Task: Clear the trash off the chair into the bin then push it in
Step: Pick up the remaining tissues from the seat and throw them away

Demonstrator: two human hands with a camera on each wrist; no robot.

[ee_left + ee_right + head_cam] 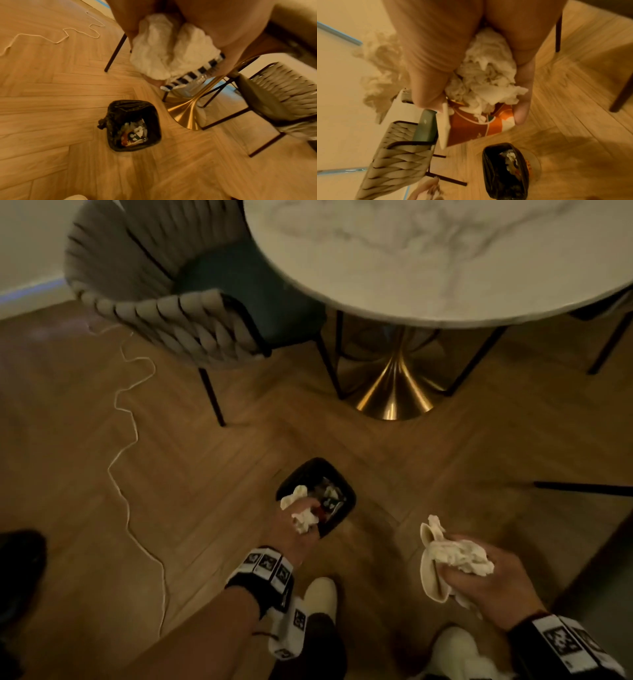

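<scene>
Right hand: my right hand (479,577) is nearest, fingers (521,108) clenched round crumpled white tissues (459,556) and a flattened orange-and-brown paper wrapper (471,129); it hangs above the floor, off to the side of the bin, not yet over it.
Left hand: my left hand (294,525) has its fingers curled round more crumpled tissue (164,47) and, seen from the head camera, sits right over the bin's opening.
Bin: the small black-lined bin (133,124) stands on the wooden floor (171,474), between me and the table base (394,392); it already holds paper and wrappers.
Chair: the woven-back chair (164,313) with the dark green seat stands further off, beside the marble tabletop (445,258). The part of the seat I can see has no trash on it.
Cord: a thin white cord (130,440) trails across the floor to the left.
Progress: by my reckoning the trash is gathered and about to be dropped. What is left is releasing both handfuls into the bin, then pushing the chair in under the tabletop.
</scene>
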